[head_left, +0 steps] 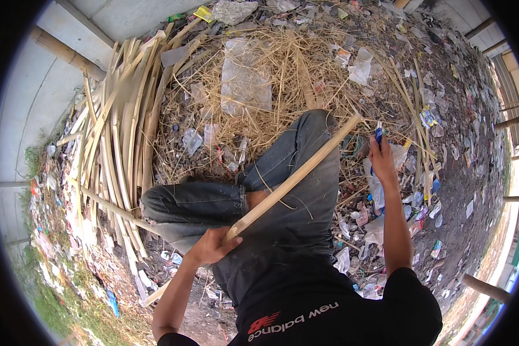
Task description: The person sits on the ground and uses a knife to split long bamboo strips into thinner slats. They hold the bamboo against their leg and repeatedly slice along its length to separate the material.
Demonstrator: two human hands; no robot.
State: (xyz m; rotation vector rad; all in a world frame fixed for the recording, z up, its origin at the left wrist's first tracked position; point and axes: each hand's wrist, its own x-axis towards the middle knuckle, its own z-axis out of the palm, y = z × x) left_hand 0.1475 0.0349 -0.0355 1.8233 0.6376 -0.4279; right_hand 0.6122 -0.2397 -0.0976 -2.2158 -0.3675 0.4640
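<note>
My left hand [212, 247] is closed around the lower part of a long, pale bamboo strip [294, 177]. The strip slants across my lap, its far end near my right knee. A pale end [157, 294] shows past my left forearm; whether it belongs to the same strip I cannot tell. To the right of that knee, my right hand [383, 161] is raised, fingers closed on a small blue-handled tool [379, 134]. Its kind is too small to make out. Thin curled shavings [294, 199] lie on my dark trousers [202, 202].
Many split bamboo strips [118, 138] are heaped at the left. Ahead lies a mound of straw-like shavings [282, 63] with a clear plastic sheet [242, 81] on it. Litter covers the ground at the right, with several thin strips [418, 115]. A pale wall [26, 115] stands far left.
</note>
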